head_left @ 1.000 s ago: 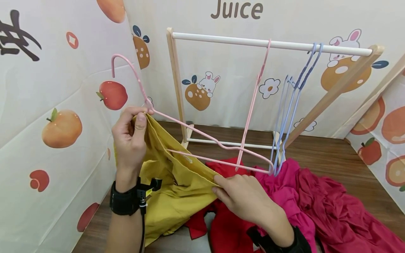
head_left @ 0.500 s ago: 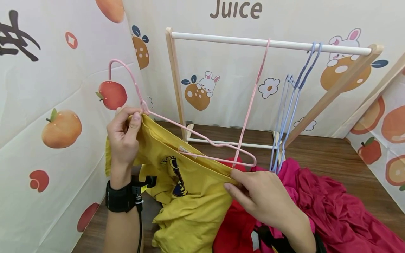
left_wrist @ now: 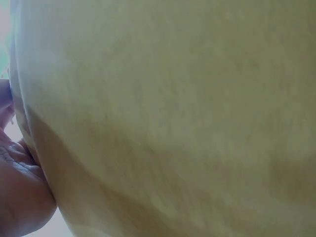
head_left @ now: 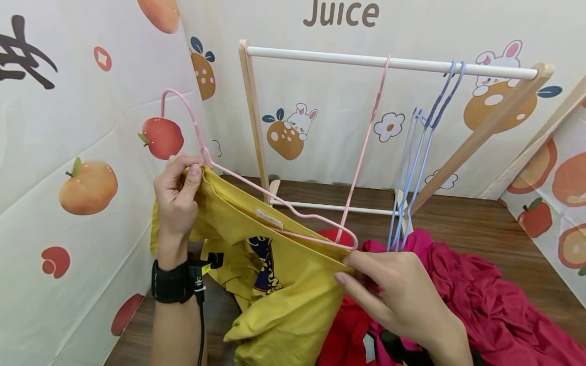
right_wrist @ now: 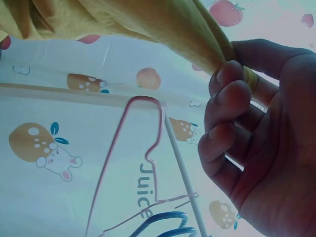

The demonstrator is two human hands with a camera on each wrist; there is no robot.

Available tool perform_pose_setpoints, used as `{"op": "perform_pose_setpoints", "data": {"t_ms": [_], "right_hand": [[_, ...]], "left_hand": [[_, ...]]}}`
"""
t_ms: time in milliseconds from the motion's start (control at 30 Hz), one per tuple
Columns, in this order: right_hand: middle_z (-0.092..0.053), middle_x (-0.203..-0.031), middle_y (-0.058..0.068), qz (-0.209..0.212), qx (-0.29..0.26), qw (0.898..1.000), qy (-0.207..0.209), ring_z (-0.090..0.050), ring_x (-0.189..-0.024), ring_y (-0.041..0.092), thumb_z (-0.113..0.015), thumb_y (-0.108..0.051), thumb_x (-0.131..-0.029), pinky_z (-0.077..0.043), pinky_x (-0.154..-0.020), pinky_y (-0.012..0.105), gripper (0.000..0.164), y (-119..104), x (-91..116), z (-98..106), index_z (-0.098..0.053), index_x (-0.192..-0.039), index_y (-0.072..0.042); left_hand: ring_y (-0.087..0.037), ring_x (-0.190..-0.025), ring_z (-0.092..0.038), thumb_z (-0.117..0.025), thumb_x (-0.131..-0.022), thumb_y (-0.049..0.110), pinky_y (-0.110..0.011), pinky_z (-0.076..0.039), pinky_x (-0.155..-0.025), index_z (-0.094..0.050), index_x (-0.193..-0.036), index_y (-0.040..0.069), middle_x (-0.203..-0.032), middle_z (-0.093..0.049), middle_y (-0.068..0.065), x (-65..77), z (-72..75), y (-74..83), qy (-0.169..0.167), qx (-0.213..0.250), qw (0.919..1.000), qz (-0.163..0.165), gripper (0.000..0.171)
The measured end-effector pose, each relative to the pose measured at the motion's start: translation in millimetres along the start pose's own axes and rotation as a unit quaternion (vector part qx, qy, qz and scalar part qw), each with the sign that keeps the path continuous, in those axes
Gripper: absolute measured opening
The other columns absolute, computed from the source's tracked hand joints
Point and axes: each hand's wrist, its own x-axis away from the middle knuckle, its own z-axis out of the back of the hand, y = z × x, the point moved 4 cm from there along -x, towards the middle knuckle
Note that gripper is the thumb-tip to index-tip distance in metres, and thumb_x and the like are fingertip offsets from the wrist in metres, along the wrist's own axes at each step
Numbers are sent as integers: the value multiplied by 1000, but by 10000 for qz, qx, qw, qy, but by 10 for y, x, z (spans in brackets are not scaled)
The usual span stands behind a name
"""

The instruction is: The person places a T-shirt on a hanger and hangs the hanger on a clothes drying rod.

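A yellow T-shirt (head_left: 302, 284) with a dark blue print hangs between both hands, its neck opening stretched wide and a white label (head_left: 270, 218) showing inside. My left hand (head_left: 178, 193) pinches one end of that edge together with the neck of a pink clothes hanger (head_left: 256, 185). The hanger's hook points up, and its far end and lower bar dip into the opening. My right hand (head_left: 393, 290) pinches the other end of the edge between thumb and fingers, beside the hanger's tip. Yellow fabric (left_wrist: 173, 98) fills nearly all of the left wrist view.
Behind stands a rack with a white rail (head_left: 316, 57) and wooden legs. Another pink hanger (head_left: 366, 147) and blue hangers (head_left: 421, 157) hang from it. Red cloth (head_left: 339, 325) and magenta cloth (head_left: 485, 295) lie on the wooden surface at right. Printed sheets surround the area.
My right hand has moved right and slightly down, pulling the T-shirt's edge across. The hanger's far end has shifted left and now dips into the opening. The print and label have come into view.
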Motion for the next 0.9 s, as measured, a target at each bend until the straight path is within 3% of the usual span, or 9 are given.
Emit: {"op": "perform_pose_setpoints", "data": {"t_ms": [300, 800, 900], "right_hand": [[-41, -62, -18, 538, -381, 9965, 518, -34, -57, -9, -61, -26, -102, -27, -54, 5, 24, -41, -37, 62, -58, -78, -22], [-40, -61, -16, 504, -570, 9956, 541, -34, -58, -9, -64, -20, -99, -27, -53, 4, 27, -11, -21, 71, -53, -74, -21], [-43, -62, -16, 436, -600, 9965, 379, -37, -58, -9, -63, -22, -100, -30, -54, 3, 25, 4, -6, 55, -53, -77, -20]], "left_hand": [[-8, -80, -45, -54, -98, -2, -21, -29, -70, -66, -91, -17, -78, -56, 13, 4, 6, -48, -146, 13, 9999, 60, 20], [-9, -79, -39, -57, -95, -3, -25, -25, -73, -73, -90, -9, -80, -61, 16, 27, -42, -102, -897, -276, 9954, -183, 17], [-10, -81, -40, -58, -93, -4, -26, -26, -75, -74, -90, -6, -80, -61, 11, 41, -74, -101, -1111, -441, 9926, -197, 17]]}}
